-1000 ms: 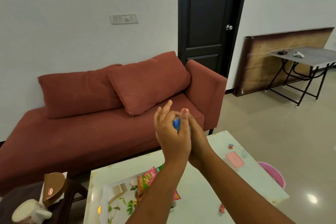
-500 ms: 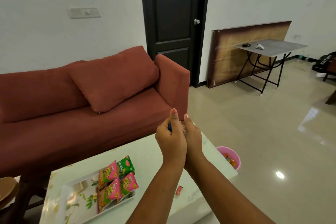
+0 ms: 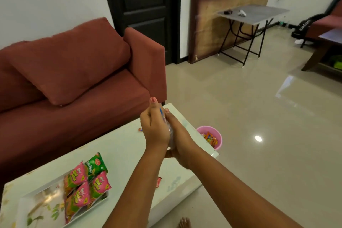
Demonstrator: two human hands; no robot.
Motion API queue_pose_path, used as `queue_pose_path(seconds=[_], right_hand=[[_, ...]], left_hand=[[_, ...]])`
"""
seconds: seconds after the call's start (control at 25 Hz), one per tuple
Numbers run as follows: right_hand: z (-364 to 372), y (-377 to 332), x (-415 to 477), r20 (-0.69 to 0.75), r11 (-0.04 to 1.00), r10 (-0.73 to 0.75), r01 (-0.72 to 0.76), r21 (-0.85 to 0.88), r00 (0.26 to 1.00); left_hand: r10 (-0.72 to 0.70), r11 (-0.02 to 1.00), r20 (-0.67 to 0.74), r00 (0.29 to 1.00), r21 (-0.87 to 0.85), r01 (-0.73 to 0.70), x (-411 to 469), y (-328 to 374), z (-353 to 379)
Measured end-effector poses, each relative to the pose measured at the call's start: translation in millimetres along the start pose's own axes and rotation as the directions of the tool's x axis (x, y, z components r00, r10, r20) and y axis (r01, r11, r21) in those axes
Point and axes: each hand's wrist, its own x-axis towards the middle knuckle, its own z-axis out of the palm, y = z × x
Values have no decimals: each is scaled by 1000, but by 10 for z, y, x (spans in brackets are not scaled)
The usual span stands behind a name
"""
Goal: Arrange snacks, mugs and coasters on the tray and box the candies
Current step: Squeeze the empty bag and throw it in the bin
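Hands: left hand [image 3: 155, 129] and right hand [image 3: 180, 137] pressed together above the white table [image 3: 120, 145], fingers of both curled round a clear plastic wrapper with a blue strip [image 3: 169, 131].
Snacks: pink and green snack packets [image 3: 87, 181] lie on the floral white tray [image 3: 37, 201].
Candy: a small red wrapped candy [image 3: 159, 181] sits loose on the table.
Risk: pull too hard and the wrapper may split, spilling whatever it holds off the table edge.
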Motion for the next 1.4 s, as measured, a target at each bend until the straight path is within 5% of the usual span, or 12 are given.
queue_pose_path(seconds=[0.2, 0.52, 0.84, 1.12, 1.24, 1.4], right_hand=[[-646, 60, 546, -112, 990, 127, -118, 82, 986], [-1681, 302, 1313, -362, 982, 156, -105, 155, 919], [-3173, 810, 2632, -664, 981, 195, -134, 141, 722], [-4379, 1424, 3751, -551, 912, 409, -341, 226, 728], [-4616, 1632, 4131, -489, 903, 403, -425, 71, 774], [-4842, 1888, 4532, -485, 724, 154, -432, -538, 861]], left_hand=[[154, 940, 120, 981, 288, -183, 242, -795, 466], [-27, 850, 387, 922, 494, -182, 351, -1896, 1185], [-216, 719, 277, 936, 694, -40, 668, -3174, 1562], [-494, 534, 197, 847, 837, 116, 953, -4330, 1757], [-528, 464, 208, 823, 883, 75, 1002, -4703, 1881], [-573, 315, 208, 793, 949, -22, 1080, -5117, 1971]])
